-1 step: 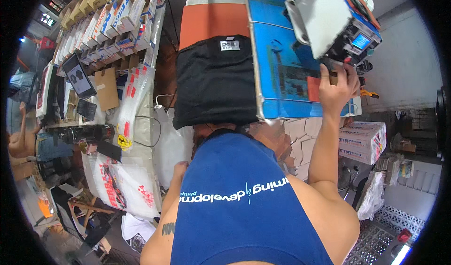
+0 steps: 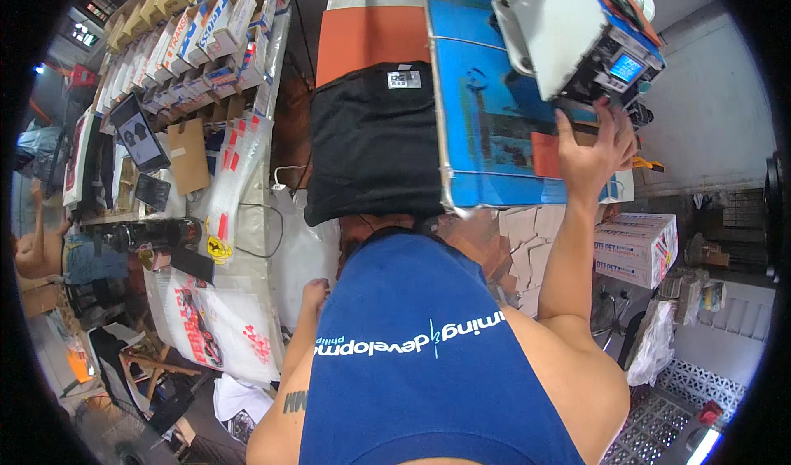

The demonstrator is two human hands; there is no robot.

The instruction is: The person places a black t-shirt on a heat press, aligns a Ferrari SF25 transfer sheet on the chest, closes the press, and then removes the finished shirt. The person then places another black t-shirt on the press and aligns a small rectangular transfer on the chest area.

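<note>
My right hand (image 2: 595,156) is stretched out ahead to the right, its thumb and fingers around a dark handle (image 2: 577,112) at the near edge of a heat press. The press has a blue upper part (image 2: 494,135) and a control box (image 2: 622,73) with a lit blue screen. A black T-shirt (image 2: 375,147) lies on an orange pad (image 2: 375,40), with a small pale printed label at its neck. The blue part covers the shirt's right side. My left hand (image 2: 315,290) hangs low beside my body, its fingers mostly hidden.
Left is a table with open cardboard boxes (image 2: 214,28), a tablet (image 2: 138,135), a phone (image 2: 152,191) and printed transfer film (image 2: 218,325). At right stands a white carton (image 2: 634,251). Part of another person (image 2: 37,226) shows at far left.
The blue part of the press and its control box have shifted slightly left, further over the black T-shirt. My right hand has moved left with them; my left hand stays low.
</note>
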